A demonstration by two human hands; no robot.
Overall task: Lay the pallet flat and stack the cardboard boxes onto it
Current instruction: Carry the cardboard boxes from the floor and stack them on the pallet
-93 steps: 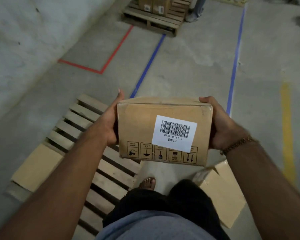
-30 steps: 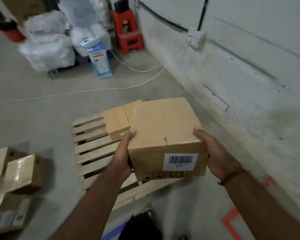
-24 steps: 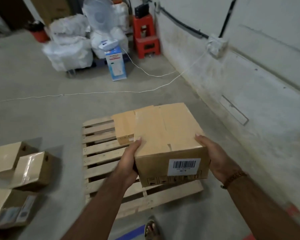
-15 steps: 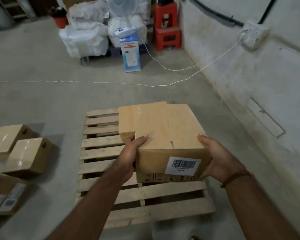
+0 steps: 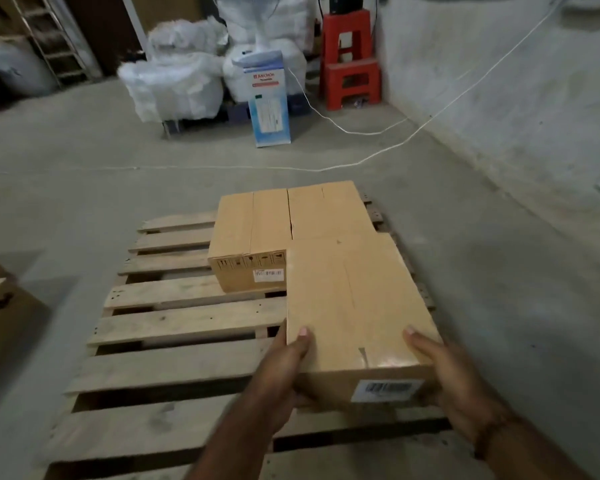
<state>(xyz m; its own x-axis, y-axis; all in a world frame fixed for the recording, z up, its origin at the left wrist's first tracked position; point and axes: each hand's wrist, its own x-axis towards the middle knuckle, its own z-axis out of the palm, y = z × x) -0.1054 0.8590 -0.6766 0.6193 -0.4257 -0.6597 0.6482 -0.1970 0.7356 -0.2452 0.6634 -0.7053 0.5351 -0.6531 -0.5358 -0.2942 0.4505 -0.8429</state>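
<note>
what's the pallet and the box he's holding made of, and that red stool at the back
Pallet: bare, unfinished wood, judging by grain and nail marks. Held box: brown cardboard, with a taped seam and white barcode label. Red stool: probably moulded plastic, going by its uniform colour.

Bare forearms, beaded bracelet [image 5: 492, 434] (right wrist)

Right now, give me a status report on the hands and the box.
Left hand and right hand grip held box. Over pallet, beside two placed boxes. Nothing blocking.
</note>
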